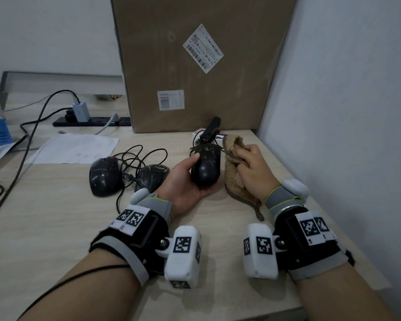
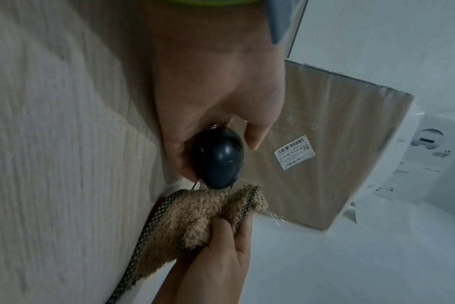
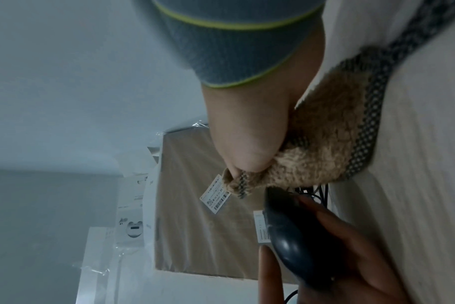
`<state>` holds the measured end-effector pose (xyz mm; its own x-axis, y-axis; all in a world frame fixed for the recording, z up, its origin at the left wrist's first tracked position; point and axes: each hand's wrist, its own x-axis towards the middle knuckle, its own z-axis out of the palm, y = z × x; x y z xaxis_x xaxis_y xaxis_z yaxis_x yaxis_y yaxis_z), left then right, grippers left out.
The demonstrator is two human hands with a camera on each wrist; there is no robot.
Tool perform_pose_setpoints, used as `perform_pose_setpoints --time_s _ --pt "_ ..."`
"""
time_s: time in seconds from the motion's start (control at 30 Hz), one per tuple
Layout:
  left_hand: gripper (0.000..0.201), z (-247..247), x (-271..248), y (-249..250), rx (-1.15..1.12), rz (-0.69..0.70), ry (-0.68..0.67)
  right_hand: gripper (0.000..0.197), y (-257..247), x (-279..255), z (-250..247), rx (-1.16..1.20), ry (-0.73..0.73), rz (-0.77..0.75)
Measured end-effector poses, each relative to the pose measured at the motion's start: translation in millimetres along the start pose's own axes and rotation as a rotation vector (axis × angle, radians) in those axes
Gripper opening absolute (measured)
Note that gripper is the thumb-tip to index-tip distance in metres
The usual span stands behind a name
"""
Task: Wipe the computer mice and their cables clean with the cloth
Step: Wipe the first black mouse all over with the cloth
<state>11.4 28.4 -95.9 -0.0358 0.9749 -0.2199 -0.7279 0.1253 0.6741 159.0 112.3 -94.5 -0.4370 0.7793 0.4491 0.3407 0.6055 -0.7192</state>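
Note:
My left hand (image 1: 185,179) cradles a glossy black mouse (image 1: 206,167) just above the desk, thumb on its left side; the same mouse (image 2: 217,162) fills the left wrist view and shows as the dark mouse (image 3: 296,242) in the right wrist view. Right beside it my right hand (image 1: 252,167) grips a bunched tan fluffy cloth (image 1: 235,165) with a dark checked hem, seen again as the cloth (image 2: 195,222) and the cloth (image 3: 317,148). Two more black mice (image 1: 105,176) (image 1: 151,176) lie on the desk to the left, their thin black cables (image 1: 139,158) tangled between them.
A big cardboard box (image 1: 202,66) stands at the back, a white wall (image 1: 345,100) close on the right. A black clip-like tool (image 1: 210,130) lies by the box. A power strip (image 1: 90,121) with plugs, a sheet of paper (image 1: 74,148) and thick cables (image 1: 26,135) occupy the left.

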Motion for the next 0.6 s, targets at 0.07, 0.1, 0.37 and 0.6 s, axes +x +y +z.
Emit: perform_pose_setpoints --time_s 0.07,0.1,0.37,0.6 --pt "0.027 0 1 -2 0.052 -0.021 -0.004 0.055 3 -1 0 -0.07 -0.011 -0.047" --pt "0.027 -1 1 -3 0.067 -0.028 -0.01 0.057 5 -1 1 -0.103 -0.017 -0.057" --pt "0.047 -2 2 -4 0.016 0.014 -0.052 0.053 8 0 1 -0.173 -0.086 -0.072" --pt "0.043 -12 11 0 -0.009 0.105 0.028 0.043 -5 -6 5 -0.029 -0.255 -0.059"
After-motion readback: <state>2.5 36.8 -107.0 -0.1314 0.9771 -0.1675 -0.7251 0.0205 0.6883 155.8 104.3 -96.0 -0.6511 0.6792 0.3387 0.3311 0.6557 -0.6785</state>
